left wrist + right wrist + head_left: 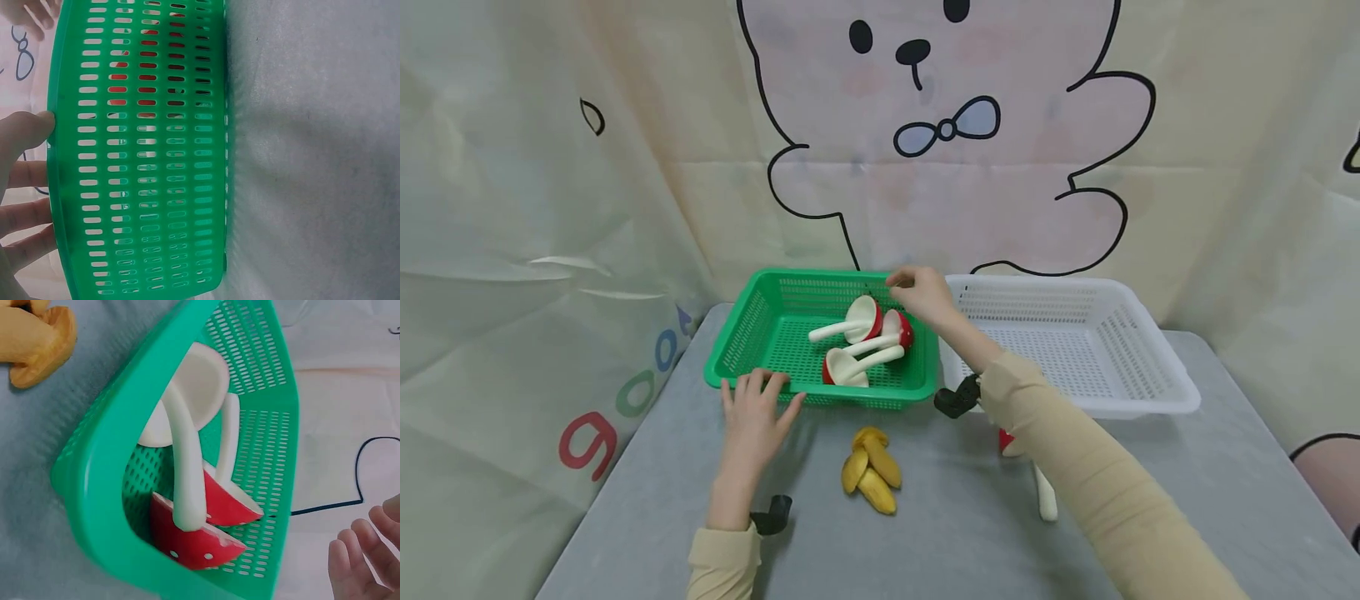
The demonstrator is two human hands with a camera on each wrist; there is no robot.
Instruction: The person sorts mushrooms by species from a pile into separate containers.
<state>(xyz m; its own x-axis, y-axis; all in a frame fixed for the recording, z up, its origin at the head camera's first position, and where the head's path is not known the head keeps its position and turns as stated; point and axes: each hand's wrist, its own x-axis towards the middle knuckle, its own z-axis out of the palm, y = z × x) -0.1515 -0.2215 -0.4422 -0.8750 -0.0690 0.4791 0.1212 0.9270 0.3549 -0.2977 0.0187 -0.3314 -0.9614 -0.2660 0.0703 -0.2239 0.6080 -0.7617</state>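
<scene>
Head view: right sleeve [1097,467] crosses red-and-white mushroom [1047,493], leaving only bit of cap and stem end visible; right forearm [973,343] covers part of white basket's [1157,367] left end. Bear drawing [925,192] loses top of head to frame edge. Left wrist view: left hand [752,429] cropped, fingertips hidden behind green basket's [62,187] rim; mushrooms inside [872,343] reduced to patches through slots. Right wrist view: yellow mushrooms [872,471], right hand [925,296] sliced by edges.

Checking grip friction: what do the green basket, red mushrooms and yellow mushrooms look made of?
Green basket: moulded plastic, low sheen; even slots.
Red mushrooms: likely painted foam or plastic, smooth; even colour, crisp white dots.
Yellow mushrooms: perhaps foam or plastic, matte; no bright highlights, so unsure.
</scene>
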